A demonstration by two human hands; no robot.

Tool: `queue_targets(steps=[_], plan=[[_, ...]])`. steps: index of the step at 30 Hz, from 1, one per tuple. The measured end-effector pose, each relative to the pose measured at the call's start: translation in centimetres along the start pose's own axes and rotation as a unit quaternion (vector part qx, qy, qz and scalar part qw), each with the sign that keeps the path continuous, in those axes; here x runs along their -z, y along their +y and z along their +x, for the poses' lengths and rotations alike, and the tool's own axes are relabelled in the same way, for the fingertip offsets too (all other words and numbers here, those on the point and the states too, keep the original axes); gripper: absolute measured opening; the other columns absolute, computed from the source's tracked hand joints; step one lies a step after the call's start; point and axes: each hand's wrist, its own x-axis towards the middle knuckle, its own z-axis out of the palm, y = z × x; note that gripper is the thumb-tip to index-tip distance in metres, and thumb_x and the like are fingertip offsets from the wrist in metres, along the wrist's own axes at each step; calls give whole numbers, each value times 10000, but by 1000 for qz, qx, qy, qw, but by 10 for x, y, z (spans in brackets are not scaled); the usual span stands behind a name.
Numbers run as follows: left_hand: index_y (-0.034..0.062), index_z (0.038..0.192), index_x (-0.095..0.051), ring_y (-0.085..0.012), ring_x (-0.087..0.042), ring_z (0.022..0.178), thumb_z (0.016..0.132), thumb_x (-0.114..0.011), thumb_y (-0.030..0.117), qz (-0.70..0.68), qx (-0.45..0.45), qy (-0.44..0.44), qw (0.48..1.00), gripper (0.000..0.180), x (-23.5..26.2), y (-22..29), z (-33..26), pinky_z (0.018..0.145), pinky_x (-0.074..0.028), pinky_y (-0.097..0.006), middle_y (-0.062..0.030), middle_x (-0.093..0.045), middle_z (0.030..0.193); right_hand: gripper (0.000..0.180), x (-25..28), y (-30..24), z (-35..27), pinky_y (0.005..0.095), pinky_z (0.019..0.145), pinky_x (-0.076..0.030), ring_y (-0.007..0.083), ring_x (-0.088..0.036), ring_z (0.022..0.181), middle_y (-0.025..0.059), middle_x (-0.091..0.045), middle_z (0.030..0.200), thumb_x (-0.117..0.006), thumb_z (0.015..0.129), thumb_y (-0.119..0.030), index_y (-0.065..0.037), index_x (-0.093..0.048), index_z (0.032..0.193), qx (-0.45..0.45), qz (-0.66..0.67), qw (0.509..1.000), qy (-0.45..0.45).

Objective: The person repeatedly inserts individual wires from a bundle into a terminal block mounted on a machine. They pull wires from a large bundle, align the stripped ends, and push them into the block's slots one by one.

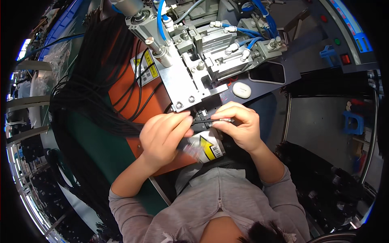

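Observation:
A black cable (201,121) stretches between my two hands, just in front of the metal machine (180,87). My left hand (165,133) is closed around the cable, palm down, its fingertips near the machine's front plate. On the other side, my right hand (239,123) pinches the cable's end between thumb and forefinger, where a small metallic connector (227,120) shows. Below the cable is a white label with a yellow arrow (208,149). Part of the small black fixture under the cable is hidden by my fingers.
A thick bundle of black cables (87,87) lies at the left across the orange board (121,91) and green surface. Right of the machine are a white oval case (241,90) and a phone (267,73). Blue air tubes (245,30) run over the machine. A screen stands at upper right.

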Motion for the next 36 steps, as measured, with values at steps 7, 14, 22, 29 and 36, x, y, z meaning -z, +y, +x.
queue_targets(steps=[7,14,22,29,36], plan=[[-25,980,-661,-157,-609,615,719,-742,178,-64,9,-18,998,341,-3,13,-1,473,-455,-255,-81,-628,796,124,-16,-21,6,249,618,-492,127,-636,700,100,-687,843,-757,729,-15,1,-690,832,27,-81,996,-14],[4,883,-651,-170,-606,579,749,-742,158,-79,48,50,994,223,-4,14,0,465,-459,-261,-65,-616,732,167,-34,-12,11,280,693,-507,189,-643,777,111,-676,865,-758,734,-26,6,-683,879,121,-11,989,81],[-15,890,-634,-193,-565,567,715,-738,65,-91,55,5,994,219,-1,15,3,460,-434,-291,-81,-570,737,127,-31,-16,10,259,695,-480,141,-611,783,90,-649,829,-750,726,30,18,-687,836,-37,125,989,66],[2,918,-652,-113,-532,574,682,-668,57,-12,45,2,999,243,-7,18,-4,434,-395,-229,-18,-536,741,169,-25,-22,11,307,664,-443,221,-574,694,81,-596,755,-760,694,-26,-32,-611,773,150,-272,949,51],[33,1012,-681,-82,-503,567,685,-641,42,30,11,-11,999,330,-14,19,-10,427,-372,-212,8,-525,725,105,6,-8,7,245,677,-436,108,-545,740,49,-566,814,-672,830,-60,3,-588,828,-188,117,973,-73]])
